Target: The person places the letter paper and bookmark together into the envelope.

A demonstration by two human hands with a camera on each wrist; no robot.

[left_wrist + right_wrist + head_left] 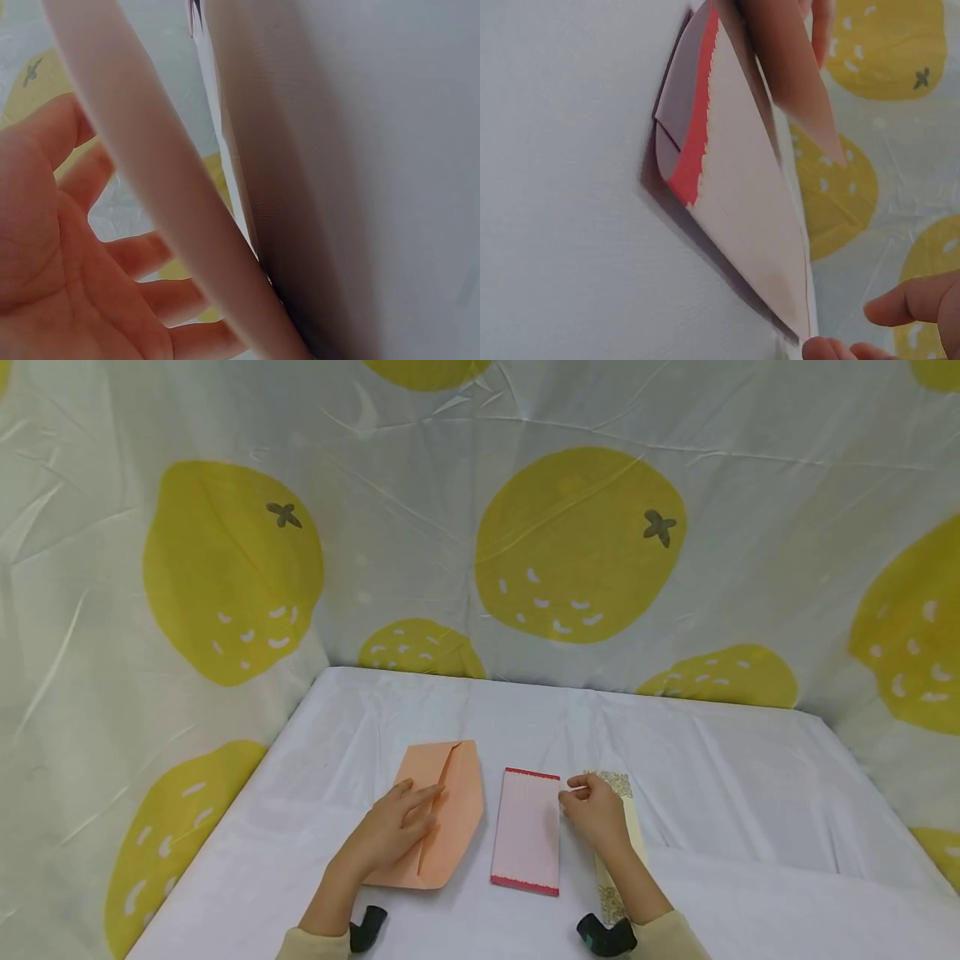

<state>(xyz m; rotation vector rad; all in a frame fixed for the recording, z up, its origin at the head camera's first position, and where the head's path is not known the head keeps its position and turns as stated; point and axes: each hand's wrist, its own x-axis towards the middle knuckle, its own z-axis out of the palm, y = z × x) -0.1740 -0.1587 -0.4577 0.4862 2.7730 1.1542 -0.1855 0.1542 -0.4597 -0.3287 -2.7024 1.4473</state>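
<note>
An orange envelope (461,802) with a folded flap lies left of the middle on the white table. My left hand (393,831) rests over it, fingers spread and their tips touching the paper; in the left wrist view the envelope (161,165) partly covers those fingers. Centrally lies a pale pink envelope (527,831) with red ends; its near end gapes slightly in the right wrist view. At its right edge is my right hand (596,814), thumb (907,300) apart from the fingers. Whether the fingertips touch that edge, I cannot tell.
A cream envelope (633,827) with gold glitter ends lies under the right forearm, partly hidden. Black wrist devices (369,928) show at both sleeves. A lemon-print curtain (405,552) hangs behind the white tabletop (750,802).
</note>
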